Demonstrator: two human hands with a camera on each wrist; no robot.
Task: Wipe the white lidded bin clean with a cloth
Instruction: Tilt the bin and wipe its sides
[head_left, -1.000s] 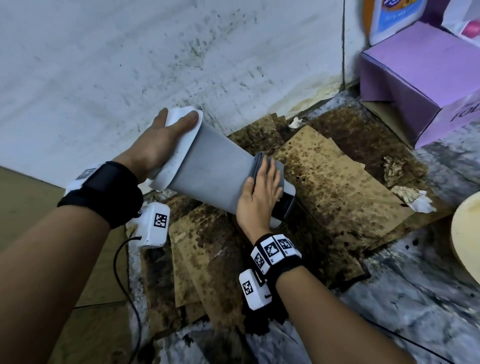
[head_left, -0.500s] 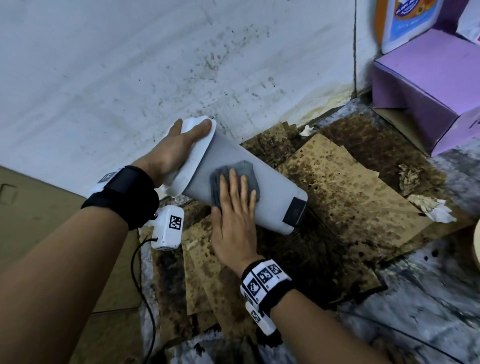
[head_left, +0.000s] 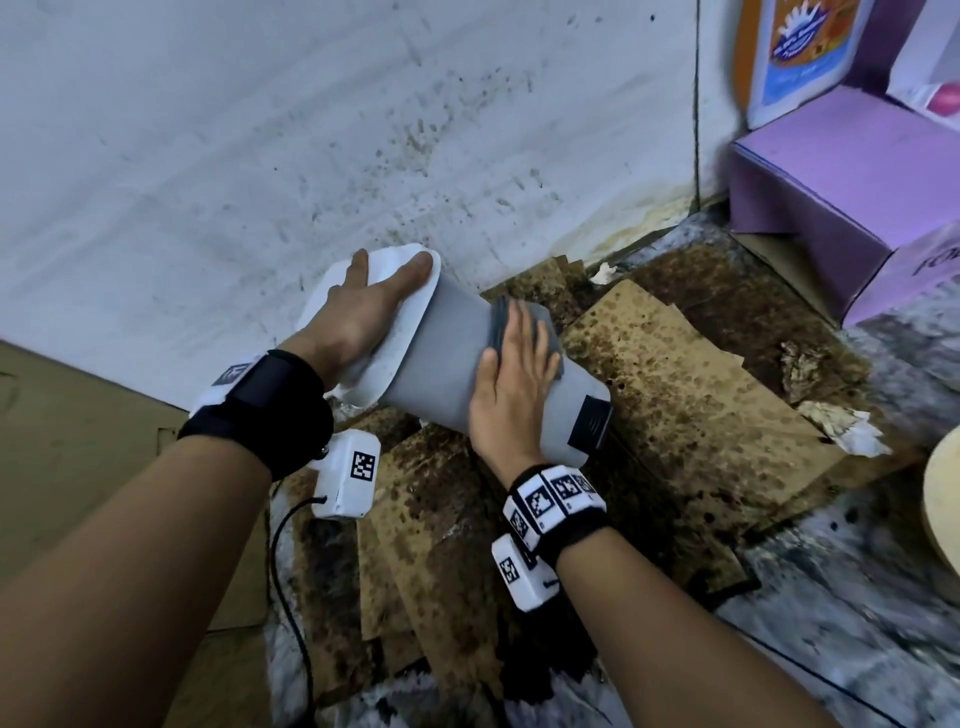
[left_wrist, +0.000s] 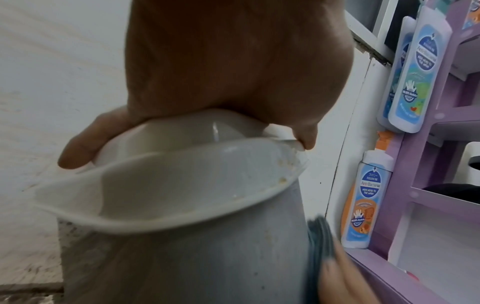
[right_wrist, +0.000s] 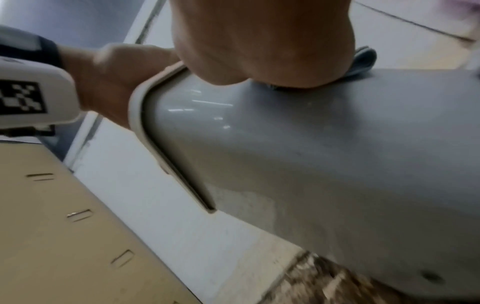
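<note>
The white lidded bin lies tipped on its side over stained cardboard by the far wall. The left hand is spread flat on the lid, fingers straight. The right hand, fingers extended, presses the grey cloth onto the bin's upper side.

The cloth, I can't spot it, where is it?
In the head view the cloth lies flat under the right hand, on the upper side of the tilted bin.
</note>
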